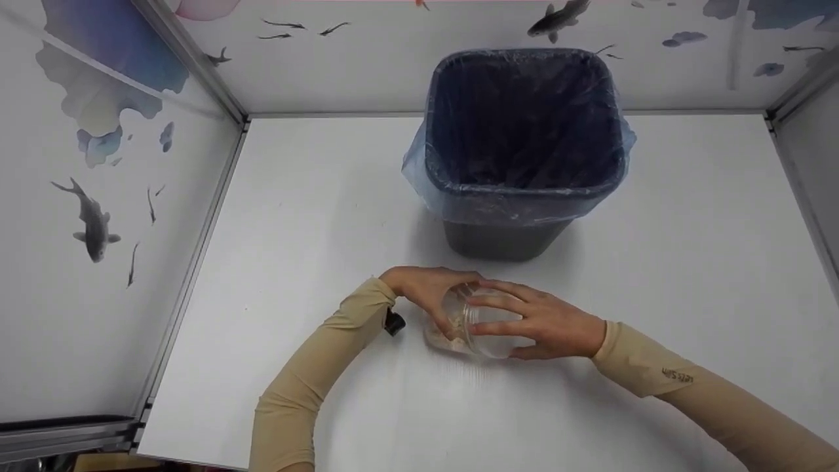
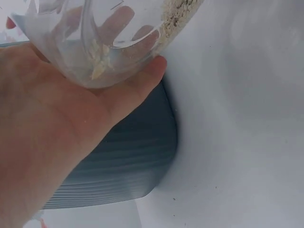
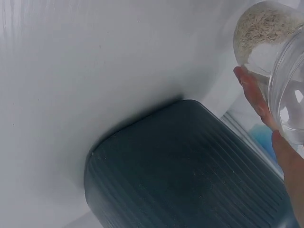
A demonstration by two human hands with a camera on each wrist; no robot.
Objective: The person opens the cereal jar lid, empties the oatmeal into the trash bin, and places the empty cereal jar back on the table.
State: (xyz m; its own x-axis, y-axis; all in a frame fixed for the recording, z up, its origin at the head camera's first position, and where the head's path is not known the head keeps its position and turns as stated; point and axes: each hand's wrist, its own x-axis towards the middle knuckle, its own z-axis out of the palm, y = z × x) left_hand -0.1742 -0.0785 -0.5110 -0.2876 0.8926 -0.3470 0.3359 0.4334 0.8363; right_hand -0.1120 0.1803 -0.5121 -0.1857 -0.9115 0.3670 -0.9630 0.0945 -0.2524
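Although aslant, jar [image 1: 461, 308] crosswise, base [image 1: 434, 335] leftward

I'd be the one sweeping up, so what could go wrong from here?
The clear container is tilted, with pale flakes banked inside, so if it opens, some might spill onto the white table. Its wall looks smooth, so it could slip between the left hand and right hand. The lined bin stands just beyond the hands, so a sudden forward move might bump it.
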